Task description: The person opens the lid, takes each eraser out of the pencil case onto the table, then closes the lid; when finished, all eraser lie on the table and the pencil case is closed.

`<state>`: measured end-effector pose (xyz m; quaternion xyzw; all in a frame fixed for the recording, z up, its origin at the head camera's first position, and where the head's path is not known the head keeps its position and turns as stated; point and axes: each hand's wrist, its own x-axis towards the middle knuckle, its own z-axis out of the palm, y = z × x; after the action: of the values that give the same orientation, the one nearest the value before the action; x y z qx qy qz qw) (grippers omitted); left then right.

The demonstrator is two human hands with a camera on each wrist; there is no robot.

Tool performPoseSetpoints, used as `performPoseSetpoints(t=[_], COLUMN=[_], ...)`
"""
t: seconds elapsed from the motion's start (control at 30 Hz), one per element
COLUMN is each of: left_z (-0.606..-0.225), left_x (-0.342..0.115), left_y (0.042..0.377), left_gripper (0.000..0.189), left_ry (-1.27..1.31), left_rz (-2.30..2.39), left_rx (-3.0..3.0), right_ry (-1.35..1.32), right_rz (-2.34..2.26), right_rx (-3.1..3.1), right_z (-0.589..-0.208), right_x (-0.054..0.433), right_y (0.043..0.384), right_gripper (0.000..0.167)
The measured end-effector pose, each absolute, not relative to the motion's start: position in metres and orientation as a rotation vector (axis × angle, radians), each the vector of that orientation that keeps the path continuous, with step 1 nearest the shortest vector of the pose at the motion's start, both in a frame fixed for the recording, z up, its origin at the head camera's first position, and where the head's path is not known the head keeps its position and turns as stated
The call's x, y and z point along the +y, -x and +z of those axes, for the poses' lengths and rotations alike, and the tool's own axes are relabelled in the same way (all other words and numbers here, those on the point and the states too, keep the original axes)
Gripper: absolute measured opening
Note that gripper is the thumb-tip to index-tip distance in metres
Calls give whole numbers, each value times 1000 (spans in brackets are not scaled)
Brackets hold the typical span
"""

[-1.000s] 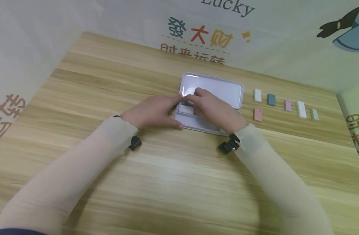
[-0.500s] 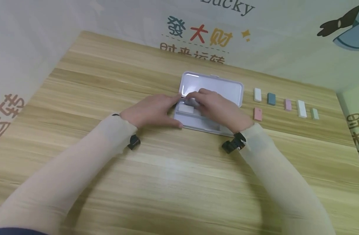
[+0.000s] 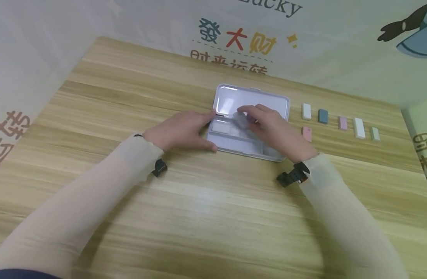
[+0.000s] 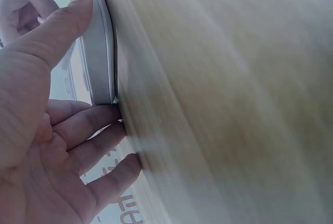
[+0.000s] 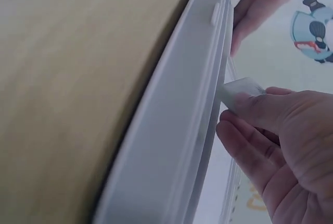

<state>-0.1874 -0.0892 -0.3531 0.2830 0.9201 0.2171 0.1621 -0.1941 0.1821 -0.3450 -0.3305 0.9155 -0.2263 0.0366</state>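
Fingers of the right hand [image 3: 274, 128], in the head view, pinch a pale block [image 3: 240, 119] over the open case [image 3: 234, 145]; the left hand [image 3: 180, 131], fingers extended and grasping nothing, touches the case's left end. A white block [image 3: 221, 128] lies inside at left rear; six small blocks [image 3: 323, 116] lie on the table [image 3: 206, 217] at right. Left wrist view: thumb against the case's wall, a fingertip at its corner. Right wrist view: thumb and fingers grasp the pale block near the case's rim.
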Motion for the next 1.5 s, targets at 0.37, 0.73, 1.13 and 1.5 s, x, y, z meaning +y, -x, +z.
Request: performPoseSetpoints(t=[0.37,0.73,1.13,1.5], left_z=[-354,-357,-354,-355], left_x=[-91,-90,-91,-92], left_y=[186,189,187,187], left_gripper=[103,102,103,105], left_ry=[-784,-803,-792,-780], left_rz=[609,590,596,591], left_rx=[2629,2632,2624,2616], right_ry=[756,593,405,353], right_rz=[-947,-990,-937,-771], right_rx=[2792,2951,3024,3009], right_z=[-342,-343,-352,-359], right_x=[229,290,346,361], right_y=[180,163,147,150], right_gripper=[47,47,45,44])
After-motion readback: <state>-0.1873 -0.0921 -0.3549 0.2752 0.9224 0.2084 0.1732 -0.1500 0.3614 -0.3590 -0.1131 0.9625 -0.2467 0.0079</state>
